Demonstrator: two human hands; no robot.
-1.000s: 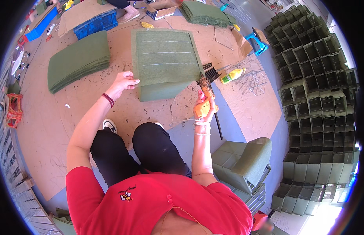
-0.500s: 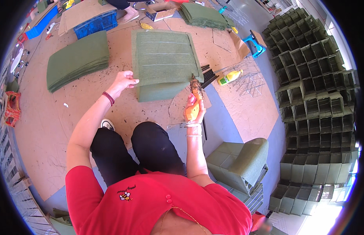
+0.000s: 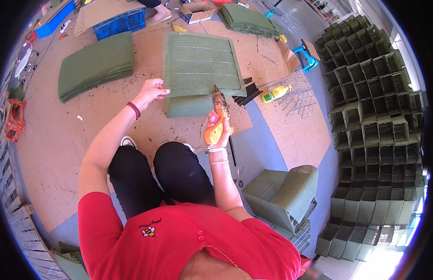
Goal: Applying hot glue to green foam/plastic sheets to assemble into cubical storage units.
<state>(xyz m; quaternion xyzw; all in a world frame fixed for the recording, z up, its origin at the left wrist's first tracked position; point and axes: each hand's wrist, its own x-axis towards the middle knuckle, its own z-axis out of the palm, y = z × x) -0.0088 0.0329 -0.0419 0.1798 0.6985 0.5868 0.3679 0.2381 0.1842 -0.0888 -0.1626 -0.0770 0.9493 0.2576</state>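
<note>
From my remote station I count 2 hands (image 3: 152,90), 1 glue gun (image 3: 220,103) and 1 green sheet (image 3: 204,65) bearing 3 thin pale rods (image 3: 197,73). Stacks of green sheets (image 3: 99,63): 2. Blue crates (image 3: 119,24): 2. Singles: yellow bottle (image 3: 276,93), blue stool (image 3: 308,59), red stool (image 3: 15,120), open cardboard box (image 3: 197,17). Black rods (image 3: 248,95): several (they overlap, so I log no figure). Green compartments (image 3: 354,116) at right: dozens, exact tally unreadable.

I see the bare left hand (image 3: 153,90) pinching the left edge of a square green fabric sheet (image 3: 202,60); the bare right hand (image 3: 220,139) holds an orange-and-brown, gun-shaped tool (image 3: 220,104).
</note>
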